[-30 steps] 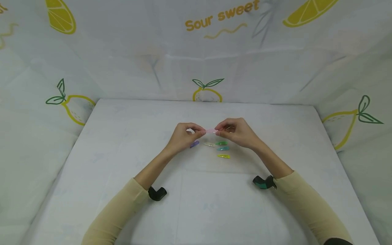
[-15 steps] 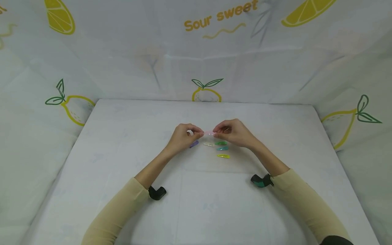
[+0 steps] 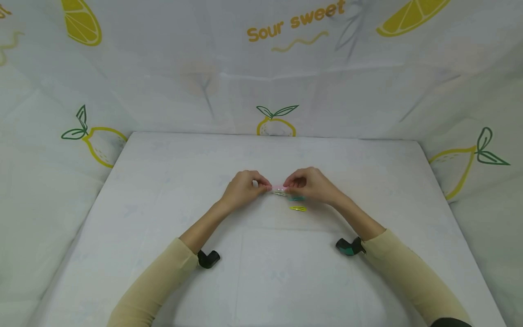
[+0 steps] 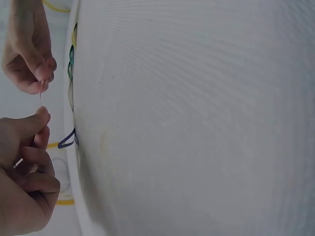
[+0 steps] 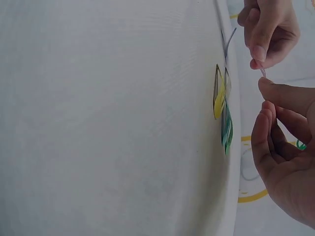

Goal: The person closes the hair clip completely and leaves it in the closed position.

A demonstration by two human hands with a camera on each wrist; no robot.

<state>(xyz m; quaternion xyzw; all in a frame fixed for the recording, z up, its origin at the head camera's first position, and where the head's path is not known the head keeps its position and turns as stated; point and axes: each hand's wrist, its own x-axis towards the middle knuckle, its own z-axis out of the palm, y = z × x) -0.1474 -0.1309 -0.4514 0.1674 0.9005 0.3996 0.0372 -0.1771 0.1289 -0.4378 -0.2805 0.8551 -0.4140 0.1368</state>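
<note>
Between my two hands, a small pink hair clip [image 3: 278,187] is held up over the white table. My left hand [image 3: 245,187] pinches one end with thumb and forefinger. Thumb and fingertips of my right hand [image 3: 312,185] pinch the other end. Edge-on in the left wrist view, the pink clip [image 4: 40,94] is a thin line. A pale snap clip [image 3: 279,194] lies just below it in the head view, with a teal clip [image 3: 297,198] partly under my right hand. A purple clip [image 4: 68,139] shows in the left wrist view, hidden by my left hand from the head.
Nearest to me among the clips lies a yellow hair clip [image 3: 298,209]. White table [image 3: 261,281] stretches on all sides, with a lemon-print cloth [image 3: 163,81] hanging behind it. A black wrist camera [image 3: 209,259] sits under the left sleeve, another wrist camera [image 3: 348,246] by the right.
Both hands have come lower and nearer to me, carrying the pink hair clip close above the pale one. In the head view they now cover the purple and green clips.
</note>
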